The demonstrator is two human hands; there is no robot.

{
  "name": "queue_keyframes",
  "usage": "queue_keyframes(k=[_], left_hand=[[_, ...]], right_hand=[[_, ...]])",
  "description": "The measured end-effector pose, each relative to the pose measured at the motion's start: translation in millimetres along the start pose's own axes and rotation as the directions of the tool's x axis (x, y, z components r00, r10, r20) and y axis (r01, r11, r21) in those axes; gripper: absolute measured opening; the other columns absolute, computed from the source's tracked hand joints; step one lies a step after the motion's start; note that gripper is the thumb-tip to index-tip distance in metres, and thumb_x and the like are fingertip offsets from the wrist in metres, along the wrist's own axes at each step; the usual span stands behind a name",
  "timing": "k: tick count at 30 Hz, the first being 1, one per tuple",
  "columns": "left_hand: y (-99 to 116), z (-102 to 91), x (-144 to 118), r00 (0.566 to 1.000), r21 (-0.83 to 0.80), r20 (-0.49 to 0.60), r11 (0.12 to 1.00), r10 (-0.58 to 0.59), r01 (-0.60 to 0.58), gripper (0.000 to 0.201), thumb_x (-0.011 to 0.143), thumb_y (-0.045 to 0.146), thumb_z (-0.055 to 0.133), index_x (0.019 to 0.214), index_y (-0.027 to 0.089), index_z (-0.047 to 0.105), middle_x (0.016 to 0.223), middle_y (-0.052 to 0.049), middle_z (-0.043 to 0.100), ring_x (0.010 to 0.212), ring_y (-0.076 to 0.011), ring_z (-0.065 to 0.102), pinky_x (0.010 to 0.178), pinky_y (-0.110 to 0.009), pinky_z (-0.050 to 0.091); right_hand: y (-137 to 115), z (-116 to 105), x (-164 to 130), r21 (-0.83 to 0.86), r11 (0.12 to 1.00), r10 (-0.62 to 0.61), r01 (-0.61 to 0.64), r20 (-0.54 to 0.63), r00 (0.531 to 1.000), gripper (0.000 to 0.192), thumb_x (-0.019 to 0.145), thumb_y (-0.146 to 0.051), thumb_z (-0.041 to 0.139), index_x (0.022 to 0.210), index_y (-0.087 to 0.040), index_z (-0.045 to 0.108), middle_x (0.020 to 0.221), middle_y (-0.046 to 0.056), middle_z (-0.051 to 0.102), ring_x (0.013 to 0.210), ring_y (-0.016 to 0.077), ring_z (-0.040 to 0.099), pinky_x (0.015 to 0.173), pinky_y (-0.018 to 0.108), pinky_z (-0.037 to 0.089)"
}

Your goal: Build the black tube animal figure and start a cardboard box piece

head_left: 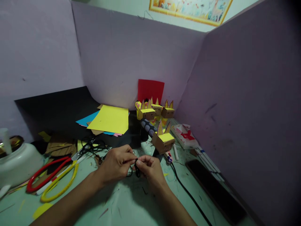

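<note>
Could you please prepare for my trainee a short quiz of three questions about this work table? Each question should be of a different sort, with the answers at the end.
1. True or false: the left hand and the right hand both have their grip on the black cord.

2. Which colour lies on top of the paper pile?
A) blue
B) yellow
C) red

3. Fill in the missing word: the open scissors lie to the ____ of the left hand.

Key:
1. True; the fingertips of both hands pinch it.
2. B
3. left
</note>
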State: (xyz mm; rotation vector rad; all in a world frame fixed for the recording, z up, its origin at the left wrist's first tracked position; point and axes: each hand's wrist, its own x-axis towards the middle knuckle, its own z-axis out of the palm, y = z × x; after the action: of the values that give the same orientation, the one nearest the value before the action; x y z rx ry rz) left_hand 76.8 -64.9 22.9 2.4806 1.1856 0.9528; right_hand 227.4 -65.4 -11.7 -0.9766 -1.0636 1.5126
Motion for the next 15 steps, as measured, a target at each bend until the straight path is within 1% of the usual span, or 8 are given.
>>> queue_keyframes(k=[3,7,8,10,13,14,15], left_hand=[[-1.4,1.2,-0.1,0.998,-0.043,0.052,0.999,-0.018,0.020,0.023,0.079,0.015,0.048,0.076,0.017,0.071,0.070,-0.004,0.061,0.064,-0.0118,0.056,0.057,-0.021,0.038],[-0.3,1.5,2.6,0.995,-0.090,0.082,0.994,-0.048,0.055,0.023,0.079,0.016,0.048,0.077,0.017,0.071,0.069,-0.004,0.064,0.066,-0.0127,0.058,0.059,-0.021,0.040],[0.1,0.6,3.7,0.996,-0.106,0.079,0.993,-0.052,0.060,0.023,0.080,0.016,0.048,0.078,0.017,0.071,0.071,-0.004,0.065,0.067,-0.0130,0.058,0.061,-0.022,0.041],[0.3,-2.8,6.0,0.996,-0.149,0.038,0.985,-0.079,0.083,0.024,0.081,0.018,0.047,0.083,0.015,0.070,0.078,-0.006,0.067,0.072,-0.0140,0.060,0.066,-0.023,0.044],[-1.9,-10.8,8.8,0.982,-0.224,-0.055,0.961,-0.178,0.162,0.023,0.079,0.020,0.050,0.092,0.013,0.069,0.090,-0.008,0.067,0.084,-0.0165,0.060,0.075,-0.025,0.045],[-2.9,-13.5,9.3,0.974,-0.261,-0.051,0.945,-0.219,0.198,0.023,0.077,0.020,0.053,0.092,0.013,0.069,0.092,-0.008,0.067,0.086,-0.0173,0.059,0.076,-0.026,0.045],[-3.7,-15.9,9.6,0.968,-0.303,-0.016,0.923,-0.252,0.235,0.023,0.075,0.020,0.055,0.092,0.013,0.069,0.092,-0.008,0.067,0.086,-0.0178,0.059,0.075,-0.026,0.045]], right_hand=[[-1.4,1.1,-1.0,-0.008,1.000,-0.011,0.011,0.006,1.000,0.022,0.055,-0.031,0.072,0.056,-0.013,0.060,0.047,0.001,0.062,0.034,0.0057,0.043,0.034,0.017,0.029],[-0.9,1.7,-1.0,-0.013,0.999,-0.035,0.035,0.004,0.999,0.020,0.058,-0.031,0.070,0.057,-0.014,0.059,0.046,0.000,0.061,0.033,0.0052,0.040,0.033,0.017,0.028],[-0.5,1.6,-0.8,-0.008,0.999,-0.032,0.032,0.002,0.999,0.020,0.059,-0.031,0.069,0.058,-0.014,0.059,0.046,0.000,0.060,0.033,0.0052,0.040,0.033,0.017,0.029],[0.1,1.0,-0.2,0.022,1.000,-0.002,0.002,0.011,1.000,0.020,0.060,-0.031,0.068,0.060,-0.014,0.058,0.048,0.000,0.061,0.033,0.0052,0.041,0.033,0.016,0.029],[-0.8,-0.5,0.1,0.101,0.992,0.067,-0.072,0.054,0.996,0.019,0.060,-0.030,0.067,0.061,-0.014,0.057,0.055,0.003,0.066,0.033,0.0049,0.044,0.032,0.015,0.026],[-1.6,-0.8,-0.1,0.127,0.987,0.090,-0.098,0.074,0.993,0.019,0.060,-0.029,0.067,0.063,-0.014,0.057,0.057,0.004,0.067,0.033,0.0048,0.044,0.031,0.015,0.025],[-2.6,-0.9,-0.6,0.149,0.981,0.110,-0.124,0.095,0.989,0.020,0.059,-0.029,0.068,0.064,-0.014,0.057,0.059,0.005,0.068,0.033,0.0047,0.045,0.031,0.014,0.025]])
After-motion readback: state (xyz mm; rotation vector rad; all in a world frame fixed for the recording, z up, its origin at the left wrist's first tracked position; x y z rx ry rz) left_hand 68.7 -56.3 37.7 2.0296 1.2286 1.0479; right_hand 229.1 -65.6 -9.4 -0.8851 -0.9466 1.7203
